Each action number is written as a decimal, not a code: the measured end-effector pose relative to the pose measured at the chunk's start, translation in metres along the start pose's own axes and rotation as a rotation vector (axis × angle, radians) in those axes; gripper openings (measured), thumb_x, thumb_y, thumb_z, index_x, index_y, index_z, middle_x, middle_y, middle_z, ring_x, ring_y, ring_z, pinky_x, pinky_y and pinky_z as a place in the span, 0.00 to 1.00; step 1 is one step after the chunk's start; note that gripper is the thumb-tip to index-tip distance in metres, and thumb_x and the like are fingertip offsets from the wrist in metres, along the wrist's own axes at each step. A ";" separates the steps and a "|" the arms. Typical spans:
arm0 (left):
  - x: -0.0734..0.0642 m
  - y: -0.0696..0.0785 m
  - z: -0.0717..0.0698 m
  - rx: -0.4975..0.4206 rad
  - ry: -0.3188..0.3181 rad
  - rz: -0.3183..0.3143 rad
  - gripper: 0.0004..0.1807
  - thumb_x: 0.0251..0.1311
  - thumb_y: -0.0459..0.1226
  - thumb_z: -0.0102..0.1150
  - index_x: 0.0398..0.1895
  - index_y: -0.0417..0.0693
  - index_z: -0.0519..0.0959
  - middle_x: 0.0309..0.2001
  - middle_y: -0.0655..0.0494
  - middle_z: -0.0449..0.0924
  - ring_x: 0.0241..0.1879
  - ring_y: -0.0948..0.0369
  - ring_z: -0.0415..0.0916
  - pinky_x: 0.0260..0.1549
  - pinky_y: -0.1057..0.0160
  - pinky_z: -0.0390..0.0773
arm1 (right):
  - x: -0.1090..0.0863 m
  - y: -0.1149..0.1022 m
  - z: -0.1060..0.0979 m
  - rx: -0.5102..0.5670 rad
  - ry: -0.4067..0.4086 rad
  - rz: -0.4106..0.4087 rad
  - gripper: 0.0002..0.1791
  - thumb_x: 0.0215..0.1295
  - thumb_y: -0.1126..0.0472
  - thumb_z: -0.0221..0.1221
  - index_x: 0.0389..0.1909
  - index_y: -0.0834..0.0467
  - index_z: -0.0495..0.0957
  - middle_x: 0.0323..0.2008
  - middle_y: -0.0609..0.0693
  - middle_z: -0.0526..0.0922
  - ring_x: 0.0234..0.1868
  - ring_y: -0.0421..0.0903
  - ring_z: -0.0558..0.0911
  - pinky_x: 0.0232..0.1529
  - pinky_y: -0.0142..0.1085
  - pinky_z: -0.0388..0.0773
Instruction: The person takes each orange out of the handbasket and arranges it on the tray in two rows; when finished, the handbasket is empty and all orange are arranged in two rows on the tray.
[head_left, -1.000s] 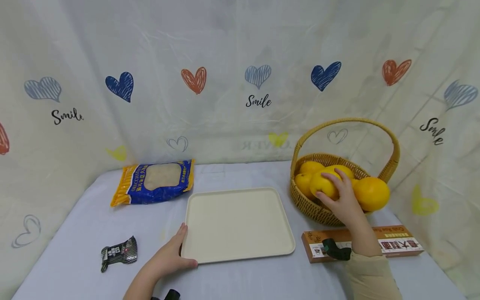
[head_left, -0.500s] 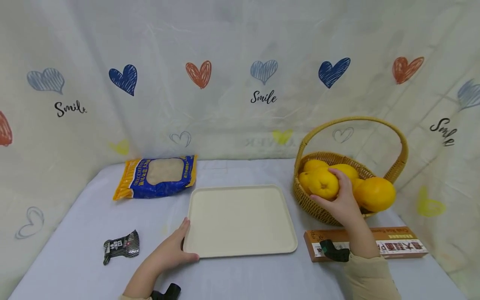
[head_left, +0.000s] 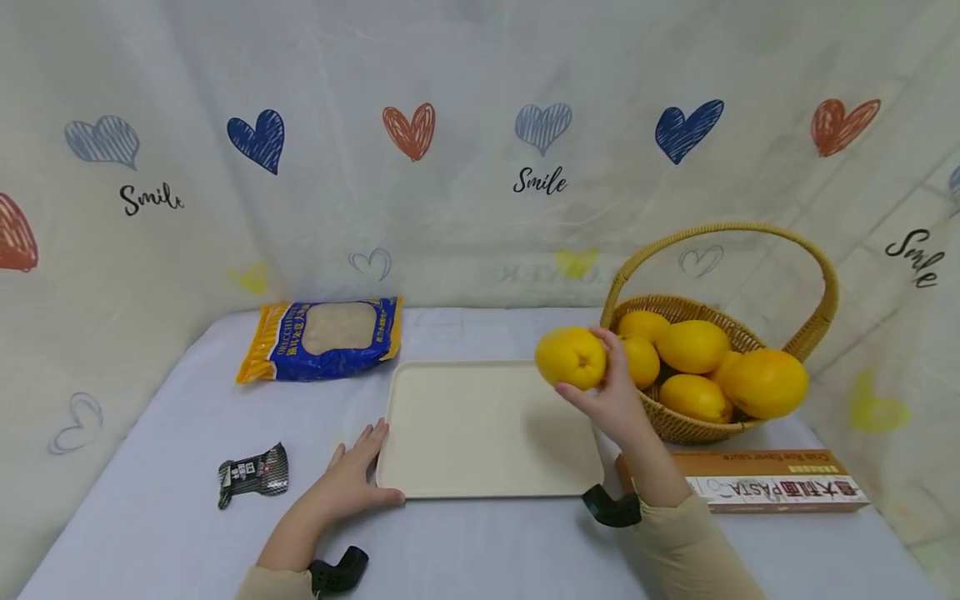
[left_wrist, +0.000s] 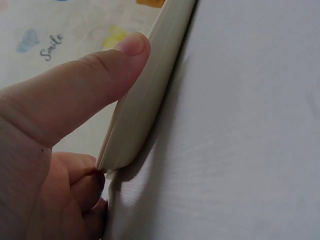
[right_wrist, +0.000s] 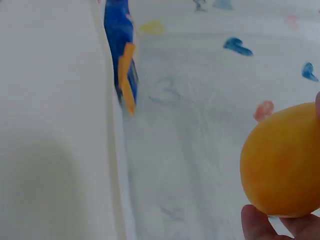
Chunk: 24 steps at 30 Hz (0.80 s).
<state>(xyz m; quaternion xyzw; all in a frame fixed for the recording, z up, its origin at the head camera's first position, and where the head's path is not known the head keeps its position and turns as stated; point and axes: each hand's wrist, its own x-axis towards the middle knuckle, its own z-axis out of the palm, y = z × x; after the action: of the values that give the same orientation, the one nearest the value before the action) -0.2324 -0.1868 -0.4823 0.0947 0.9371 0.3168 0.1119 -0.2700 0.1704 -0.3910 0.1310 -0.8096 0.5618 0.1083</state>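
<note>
Yellow fruit [head_left: 566,358], one, grasped in the right hand [head_left: 617,402] between thumb and fingers; held aloft left of the basket, with a shadow cast on the tray's right part. Opposed sides are probably chosen because so round a body is most securely cupped that way. Tray [head_left: 480,433], cream, rectangular, laid flat on the white surface [head_left: 480,558]; its near-left corner is spanned by the left hand [head_left: 347,483], thumb at the near edge, fingers extended at the left edge, nothing clenched. Sliding is presumably prevented by this contact. Basket [head_left: 678,429], wicker, handle upright, stood at the right; further yellow fruits [head_left: 693,346] are heaped and contained within, the rightmost lodged high against the rim. Long pasta box [head_left: 783,493], laid just before the basket, partly hidden by the right forearm. Blue-and-yellow bag [head_left: 333,337], laid near the tray's far-left corner. Dark wrapped packet [head_left: 253,475], set left of the left hand, apart from it.
</note>
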 end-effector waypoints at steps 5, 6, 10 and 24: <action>0.003 -0.001 -0.002 0.002 0.015 0.018 0.66 0.30 0.59 0.70 0.70 0.41 0.45 0.70 0.43 0.48 0.70 0.45 0.42 0.64 0.38 0.34 | 0.030 -0.010 0.059 0.084 -0.130 0.066 0.43 0.52 0.62 0.64 0.66 0.52 0.50 0.62 0.57 0.56 0.51 0.54 0.71 0.48 0.41 0.77; 0.003 0.000 -0.002 0.006 0.016 0.017 0.66 0.30 0.59 0.70 0.70 0.42 0.45 0.70 0.43 0.48 0.70 0.46 0.43 0.65 0.38 0.34 | 0.035 -0.010 0.070 0.084 -0.150 0.077 0.43 0.52 0.60 0.65 0.66 0.51 0.51 0.63 0.57 0.55 0.52 0.55 0.71 0.49 0.42 0.77; 0.005 -0.001 -0.001 0.011 0.008 0.014 0.66 0.29 0.61 0.69 0.70 0.42 0.46 0.70 0.43 0.49 0.70 0.46 0.43 0.65 0.39 0.34 | 0.052 -0.006 0.108 0.052 -0.209 0.113 0.42 0.51 0.56 0.65 0.66 0.47 0.55 0.64 0.53 0.56 0.55 0.52 0.70 0.52 0.44 0.76; -0.001 0.001 -0.003 -0.016 -0.024 0.004 0.63 0.31 0.57 0.70 0.70 0.41 0.49 0.70 0.42 0.50 0.70 0.44 0.43 0.64 0.38 0.34 | 0.071 0.017 0.179 -0.031 -0.300 0.262 0.41 0.52 0.52 0.64 0.67 0.49 0.56 0.65 0.50 0.64 0.59 0.50 0.68 0.63 0.47 0.64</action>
<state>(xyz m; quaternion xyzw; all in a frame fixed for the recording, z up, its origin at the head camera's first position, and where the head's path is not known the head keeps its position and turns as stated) -0.2321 -0.1885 -0.4792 0.0994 0.9329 0.3235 0.1234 -0.3479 0.0018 -0.4445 0.1051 -0.8354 0.5326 -0.0854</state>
